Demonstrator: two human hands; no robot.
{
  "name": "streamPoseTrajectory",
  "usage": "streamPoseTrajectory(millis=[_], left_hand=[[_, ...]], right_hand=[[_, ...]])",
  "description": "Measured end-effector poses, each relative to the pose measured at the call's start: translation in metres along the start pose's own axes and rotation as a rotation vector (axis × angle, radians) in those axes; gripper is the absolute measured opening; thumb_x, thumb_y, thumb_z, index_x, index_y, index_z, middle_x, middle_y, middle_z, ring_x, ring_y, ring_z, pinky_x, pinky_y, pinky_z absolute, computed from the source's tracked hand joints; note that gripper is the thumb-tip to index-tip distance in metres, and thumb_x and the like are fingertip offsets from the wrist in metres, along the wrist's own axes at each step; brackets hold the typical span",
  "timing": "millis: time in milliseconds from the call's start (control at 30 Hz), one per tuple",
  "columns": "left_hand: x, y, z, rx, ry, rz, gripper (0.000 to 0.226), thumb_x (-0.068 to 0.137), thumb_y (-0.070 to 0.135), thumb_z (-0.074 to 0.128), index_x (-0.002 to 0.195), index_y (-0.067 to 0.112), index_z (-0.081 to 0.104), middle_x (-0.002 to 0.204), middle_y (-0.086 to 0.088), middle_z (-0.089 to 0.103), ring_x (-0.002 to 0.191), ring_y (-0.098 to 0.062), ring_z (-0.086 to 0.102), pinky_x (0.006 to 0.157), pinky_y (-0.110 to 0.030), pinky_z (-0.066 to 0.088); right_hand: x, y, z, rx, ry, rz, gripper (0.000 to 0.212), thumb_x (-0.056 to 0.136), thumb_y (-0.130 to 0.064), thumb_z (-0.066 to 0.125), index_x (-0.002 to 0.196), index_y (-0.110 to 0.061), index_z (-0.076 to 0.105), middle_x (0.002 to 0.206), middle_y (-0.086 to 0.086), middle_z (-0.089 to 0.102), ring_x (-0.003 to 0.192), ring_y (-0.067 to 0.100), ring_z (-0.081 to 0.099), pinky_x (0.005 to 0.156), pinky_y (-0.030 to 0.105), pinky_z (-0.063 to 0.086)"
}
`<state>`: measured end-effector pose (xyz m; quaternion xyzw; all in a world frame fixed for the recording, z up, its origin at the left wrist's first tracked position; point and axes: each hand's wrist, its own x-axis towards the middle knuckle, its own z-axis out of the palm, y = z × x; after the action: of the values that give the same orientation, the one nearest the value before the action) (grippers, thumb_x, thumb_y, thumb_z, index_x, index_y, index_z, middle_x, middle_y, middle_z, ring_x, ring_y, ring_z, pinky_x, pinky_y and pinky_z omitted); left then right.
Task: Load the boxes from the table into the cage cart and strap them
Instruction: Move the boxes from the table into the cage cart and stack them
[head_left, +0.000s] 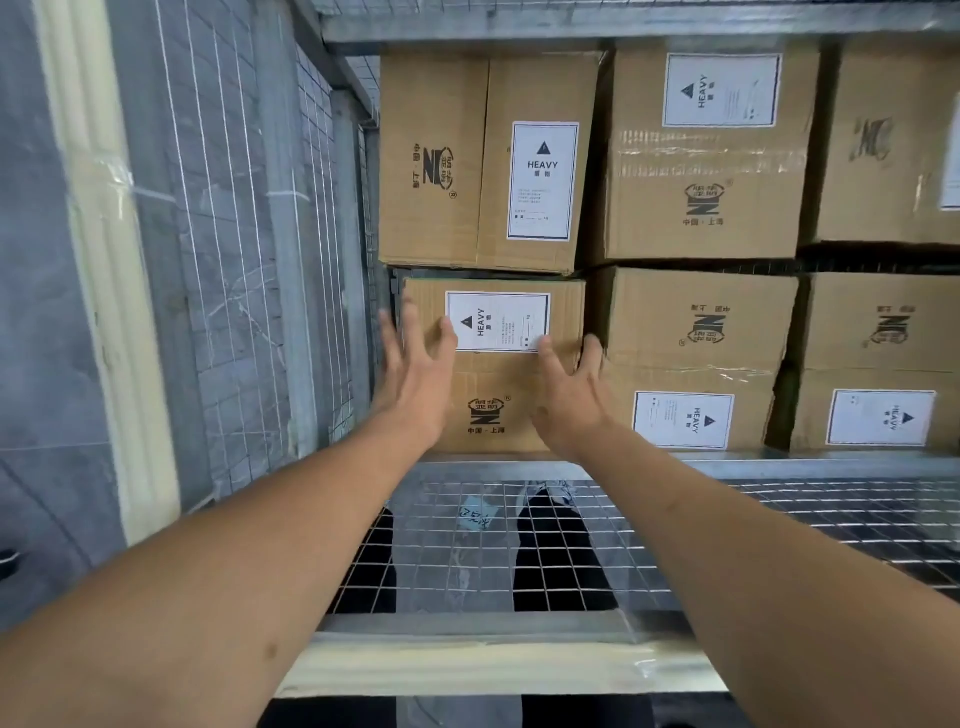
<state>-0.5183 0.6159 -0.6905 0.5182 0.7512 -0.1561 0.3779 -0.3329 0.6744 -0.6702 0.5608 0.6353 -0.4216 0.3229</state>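
Grip loose: both hands spread against box, contact unclear.

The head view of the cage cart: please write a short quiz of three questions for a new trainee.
1. True or false: both hands press flat, with fingers spread, on the same box.
2. Which word is printed on the white label between the hands? A) FRAGILE B) HEAVY C) EMPTY
3. Fill in: the box being pushed lies in the ____ row of the stack.

Key
1. True: the left hand and the right hand both lie on the near left box in the cage cart.
2. B: its white label reads HEAVY.
3. Lower; another box sits above it.
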Motion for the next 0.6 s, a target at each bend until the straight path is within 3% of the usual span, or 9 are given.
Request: streamPoseTrajectory(millis=[67,100,167,267,433,600], left_hand=[[0.006,0.001,0.002,0.055,0.062,0.091,0.108,0.084,-0.010,0.069,0.164,0.020,0.002,0.163,-0.002,-0.042,0.155,-0.039,-0.021,0.112,-0.059,0.045],[0.009,0.000,0.002,0.042,0.043,0.116,0.110,0.085,-0.012,0.065,0.165,0.023,-0.003,0.166,0.001,-0.037,0.156,-0.034,-0.020,0.117,-0.062,0.037],[0.011,0.002,0.002,0.081,-0.011,0.169,0.119,0.083,-0.018,0.063,0.164,0.030,-0.010,0.167,0.007,-0.033,0.156,-0.027,-0.020,0.120,-0.060,0.031],[0.008,0.006,-0.003,0.127,-0.021,0.199,0.118,0.084,-0.016,0.066,0.165,0.029,-0.007,0.167,0.006,-0.032,0.156,-0.027,-0.021,0.120,-0.055,0.027],[0.010,0.015,-0.023,0.198,-0.040,0.228,0.089,0.096,0.007,0.066,0.166,0.021,0.013,0.173,-0.007,-0.010,0.159,-0.037,-0.002,0.125,-0.049,0.008],[0.002,0.029,-0.071,0.253,-0.082,0.286,0.064,0.102,0.029,0.058,0.160,0.018,0.031,0.166,-0.013,0.024,0.151,-0.036,0.025,0.125,-0.048,0.020]], right_hand=[[-0.002,-0.003,-0.002,-0.146,0.061,-0.078,0.087,0.098,-0.004,0.048,0.165,-0.024,-0.003,0.165,0.015,-0.030,0.157,0.042,-0.010,0.128,0.049,0.016],[-0.002,-0.004,-0.003,-0.219,0.100,-0.133,0.080,0.101,-0.006,0.043,0.165,-0.014,-0.003,0.166,0.017,-0.029,0.156,0.038,-0.018,0.128,0.046,0.000],[0.000,-0.003,-0.006,-0.314,0.130,-0.199,0.073,0.104,-0.010,0.039,0.162,0.001,-0.004,0.168,0.021,-0.022,0.155,0.036,-0.022,0.125,0.043,-0.013],[0.007,0.001,-0.002,-0.312,0.098,-0.184,0.079,0.101,-0.006,0.040,0.161,0.002,-0.010,0.167,0.018,-0.028,0.154,0.038,-0.025,0.126,0.045,-0.010],[0.010,-0.002,-0.008,-0.281,0.033,-0.168,0.078,0.103,-0.013,0.042,0.163,-0.003,-0.007,0.169,0.015,-0.025,0.156,0.039,-0.018,0.128,0.045,-0.002],[-0.009,-0.011,-0.038,-0.170,0.071,-0.199,0.068,0.102,-0.026,0.055,0.161,-0.010,0.024,0.168,0.013,0.022,0.153,0.031,0.024,0.121,0.043,0.030]])
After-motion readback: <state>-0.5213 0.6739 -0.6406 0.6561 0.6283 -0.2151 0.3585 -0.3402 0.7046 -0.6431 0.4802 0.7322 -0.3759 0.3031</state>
